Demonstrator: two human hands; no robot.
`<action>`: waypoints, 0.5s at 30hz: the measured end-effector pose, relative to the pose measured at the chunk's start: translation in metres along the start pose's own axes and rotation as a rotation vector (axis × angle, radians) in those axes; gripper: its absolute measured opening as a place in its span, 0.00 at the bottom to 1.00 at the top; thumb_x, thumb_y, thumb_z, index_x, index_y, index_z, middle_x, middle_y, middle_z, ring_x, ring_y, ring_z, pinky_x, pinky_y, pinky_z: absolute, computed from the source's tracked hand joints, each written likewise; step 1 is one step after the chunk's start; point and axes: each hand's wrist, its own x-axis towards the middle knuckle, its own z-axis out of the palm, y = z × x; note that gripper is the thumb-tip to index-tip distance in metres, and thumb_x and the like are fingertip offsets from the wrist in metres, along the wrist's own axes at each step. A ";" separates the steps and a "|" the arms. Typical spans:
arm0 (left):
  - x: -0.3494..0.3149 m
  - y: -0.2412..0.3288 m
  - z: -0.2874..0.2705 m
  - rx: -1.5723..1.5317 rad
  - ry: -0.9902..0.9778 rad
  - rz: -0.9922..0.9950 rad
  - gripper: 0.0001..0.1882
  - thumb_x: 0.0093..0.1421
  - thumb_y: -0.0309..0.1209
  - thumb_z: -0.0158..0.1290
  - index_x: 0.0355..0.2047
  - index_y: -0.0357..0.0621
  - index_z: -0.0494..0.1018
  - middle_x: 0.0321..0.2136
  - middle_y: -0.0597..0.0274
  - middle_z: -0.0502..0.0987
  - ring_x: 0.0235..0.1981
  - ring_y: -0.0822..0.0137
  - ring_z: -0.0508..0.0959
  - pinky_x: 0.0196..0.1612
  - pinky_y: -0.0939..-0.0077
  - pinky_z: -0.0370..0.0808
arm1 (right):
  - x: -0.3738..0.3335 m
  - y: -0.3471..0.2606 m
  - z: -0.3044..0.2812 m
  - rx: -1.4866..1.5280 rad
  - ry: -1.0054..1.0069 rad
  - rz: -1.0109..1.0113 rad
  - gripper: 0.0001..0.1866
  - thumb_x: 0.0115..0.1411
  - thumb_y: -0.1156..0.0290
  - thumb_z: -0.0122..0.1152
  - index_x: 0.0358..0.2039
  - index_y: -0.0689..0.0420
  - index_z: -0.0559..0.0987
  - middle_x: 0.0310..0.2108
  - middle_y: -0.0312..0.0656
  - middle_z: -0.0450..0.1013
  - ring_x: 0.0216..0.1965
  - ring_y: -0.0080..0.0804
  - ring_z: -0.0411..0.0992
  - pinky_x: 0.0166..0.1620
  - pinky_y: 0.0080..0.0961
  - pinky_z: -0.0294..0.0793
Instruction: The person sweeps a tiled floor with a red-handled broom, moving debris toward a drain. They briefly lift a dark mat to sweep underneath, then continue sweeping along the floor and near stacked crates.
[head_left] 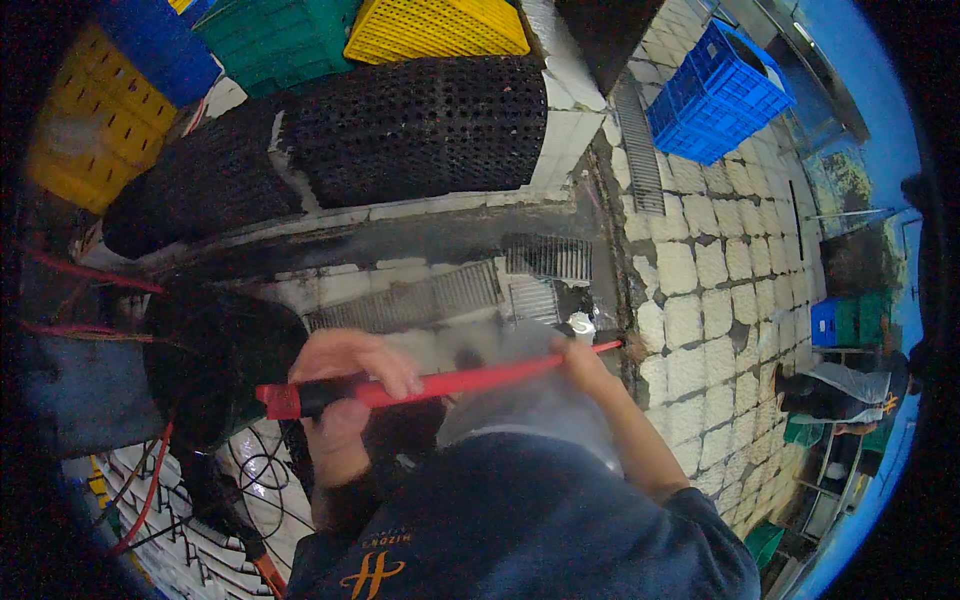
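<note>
Bar (pixel 480 379), red, clamped by left hand (pixel 348 352) around its black section (pixel 328 396) and right hand (pixel 588 368) near its other end.

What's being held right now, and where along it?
A long red bar: left grip at its black section, right grip near its thin end.

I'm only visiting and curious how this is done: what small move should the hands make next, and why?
Perhaps slide the right hand a little along the long red tool toward the left hand: it holds close to the narrow end, with only a short bit showing beyond, while the left hand is at the black section near the other end.
</note>
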 end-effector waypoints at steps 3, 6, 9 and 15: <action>0.008 0.000 0.018 -0.002 -0.068 0.004 0.29 0.62 0.48 0.60 0.52 0.38 0.67 0.23 0.55 0.78 0.25 0.54 0.80 0.38 0.52 0.77 | -0.003 0.010 0.002 0.052 0.041 0.002 0.08 0.52 0.76 0.64 0.34 0.57 0.76 0.31 0.56 0.77 0.39 0.59 0.76 0.40 0.50 0.73; 0.016 0.004 0.032 0.056 -0.081 0.005 0.28 0.62 0.46 0.59 0.52 0.38 0.67 0.22 0.55 0.77 0.25 0.55 0.79 0.38 0.53 0.77 | 0.002 0.020 -0.001 0.104 0.078 -0.067 0.12 0.52 0.73 0.67 0.37 0.57 0.77 0.31 0.55 0.77 0.38 0.60 0.76 0.40 0.51 0.73; 0.023 -0.006 0.055 0.074 0.047 0.064 0.26 0.62 0.44 0.59 0.52 0.39 0.68 0.22 0.56 0.76 0.25 0.56 0.79 0.37 0.54 0.77 | 0.003 0.029 -0.011 0.093 0.100 -0.094 0.15 0.52 0.69 0.70 0.37 0.59 0.77 0.34 0.55 0.78 0.39 0.59 0.76 0.42 0.49 0.75; 0.067 -0.051 0.125 0.103 0.041 -0.006 0.21 0.64 0.40 0.56 0.50 0.40 0.69 0.22 0.55 0.76 0.25 0.56 0.78 0.37 0.52 0.77 | -0.032 0.095 -0.029 0.094 0.448 -0.008 0.27 0.52 0.67 0.71 0.52 0.60 0.73 0.52 0.54 0.69 0.54 0.56 0.69 0.55 0.46 0.70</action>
